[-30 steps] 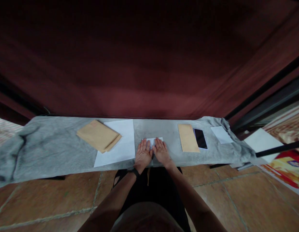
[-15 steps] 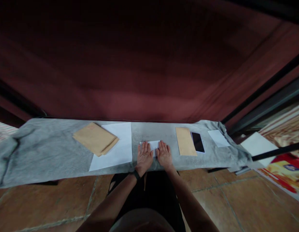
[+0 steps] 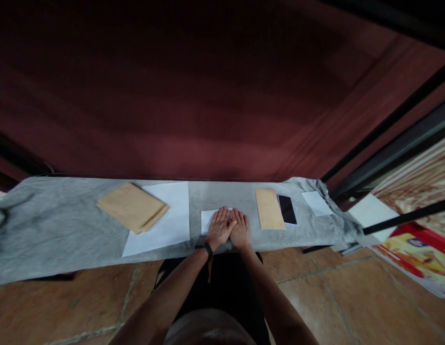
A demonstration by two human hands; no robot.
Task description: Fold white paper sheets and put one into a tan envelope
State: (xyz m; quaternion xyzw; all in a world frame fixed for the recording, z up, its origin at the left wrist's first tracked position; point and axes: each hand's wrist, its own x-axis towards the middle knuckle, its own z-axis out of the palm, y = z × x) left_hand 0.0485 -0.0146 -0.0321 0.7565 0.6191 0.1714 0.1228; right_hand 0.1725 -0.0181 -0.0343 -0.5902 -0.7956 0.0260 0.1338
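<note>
My left hand [image 3: 219,227] and my right hand [image 3: 239,228] lie flat, side by side with fingers stretched out, on a small folded white paper [image 3: 208,218] on the grey cloth-covered table [image 3: 64,225]. The hands touch each other and cover most of the paper; only its left part shows. A black band is on my left wrist. Left of the hands lies a large white sheet [image 3: 165,220] with a stack of brown envelopes [image 3: 131,207] on its far left corner.
Right of my hands lie a single brown envelope [image 3: 268,209], a black phone [image 3: 287,209] and a small white paper [image 3: 316,203]. A dark red curtain hangs behind the table. Tiled floor lies below, with white and coloured sheets at the right.
My hands have come together from slightly apart and now press side by side on the paper, shifted a little right so its left edge shows. The view has drifted rightwards.
</note>
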